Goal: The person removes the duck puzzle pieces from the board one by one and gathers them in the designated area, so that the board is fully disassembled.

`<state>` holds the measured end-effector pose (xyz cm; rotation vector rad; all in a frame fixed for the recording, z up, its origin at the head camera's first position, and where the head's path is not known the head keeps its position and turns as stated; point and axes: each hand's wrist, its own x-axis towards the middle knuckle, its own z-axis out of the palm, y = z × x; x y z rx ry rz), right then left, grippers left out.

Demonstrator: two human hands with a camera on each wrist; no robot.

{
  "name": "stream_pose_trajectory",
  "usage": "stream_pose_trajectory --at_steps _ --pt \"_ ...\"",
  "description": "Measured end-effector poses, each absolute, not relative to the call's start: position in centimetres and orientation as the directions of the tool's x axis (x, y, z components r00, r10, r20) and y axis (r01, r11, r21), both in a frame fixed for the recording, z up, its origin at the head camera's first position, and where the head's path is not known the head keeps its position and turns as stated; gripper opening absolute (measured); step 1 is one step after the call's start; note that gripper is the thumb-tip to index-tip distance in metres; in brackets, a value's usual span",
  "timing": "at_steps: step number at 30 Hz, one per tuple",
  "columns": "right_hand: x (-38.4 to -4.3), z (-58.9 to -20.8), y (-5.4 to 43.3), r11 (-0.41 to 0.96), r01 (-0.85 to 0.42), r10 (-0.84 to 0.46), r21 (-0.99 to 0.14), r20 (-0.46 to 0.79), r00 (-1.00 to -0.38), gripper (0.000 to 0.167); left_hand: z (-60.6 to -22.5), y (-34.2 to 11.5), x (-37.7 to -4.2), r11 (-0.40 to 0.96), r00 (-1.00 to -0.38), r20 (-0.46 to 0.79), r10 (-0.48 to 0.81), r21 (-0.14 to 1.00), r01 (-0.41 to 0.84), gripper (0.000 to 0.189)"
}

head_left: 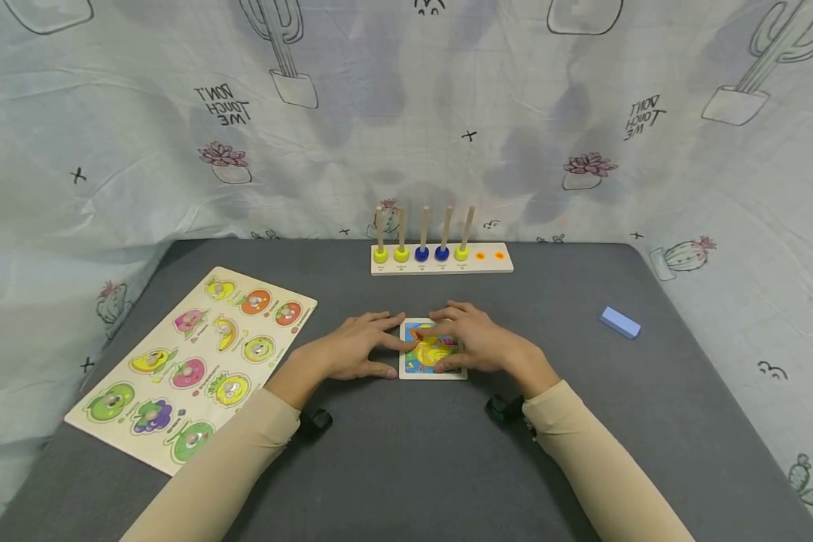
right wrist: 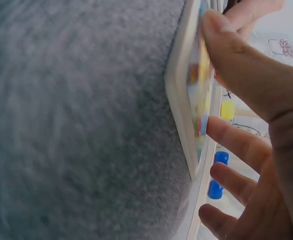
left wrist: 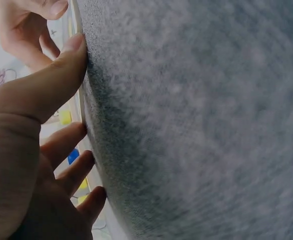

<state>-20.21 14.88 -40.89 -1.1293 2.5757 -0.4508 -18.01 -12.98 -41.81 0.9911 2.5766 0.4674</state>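
Note:
A small square picture board (head_left: 433, 375) with a pale wooden border lies flat on the grey table between both hands. Its picture shows a large yellow figure on blue. My left hand (head_left: 355, 348) rests at its left side, fingers spread, the index finger reaching onto the picture and the thumb by the lower left corner. From the right, my right hand (head_left: 482, 344) lies over the board's edge, with thumb and index finger touching the picture. In the right wrist view the thumb (right wrist: 239, 57) presses on the board's face, while the other fingers spread beyond it.
A peg stand (head_left: 443, 269) with yellow and blue rings stands behind the board. A large fruit puzzle (head_left: 223, 363) lies at the left, partly under the left forearm. A light blue block (head_left: 619, 323) sits at the right. A printed cloth (head_left: 406, 113) hangs behind the table.

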Motion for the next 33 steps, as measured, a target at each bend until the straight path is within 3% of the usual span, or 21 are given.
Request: stream_pose_trajectory --at_steps 14,25,33 --pt "-20.18 -41.31 15.4 0.659 -0.649 -0.736 -0.38 -0.145 -0.661 0.061 -41.6 -12.4 -17.83 0.712 -0.679 -0.232 0.696 0.34 0.614 0.057" --pt "-20.02 -41.0 14.75 0.678 -0.645 -0.731 -0.352 -0.231 -0.642 0.065 -41.78 -12.79 -17.63 0.703 -0.671 -0.236 0.703 0.376 0.604 0.05" --pt "-19.83 -40.88 14.59 0.692 -0.619 -0.716 -0.372 -0.245 -0.654 0.057 -41.56 -12.74 -17.55 0.702 -0.662 -0.254 0.705 0.378 0.603 0.051"
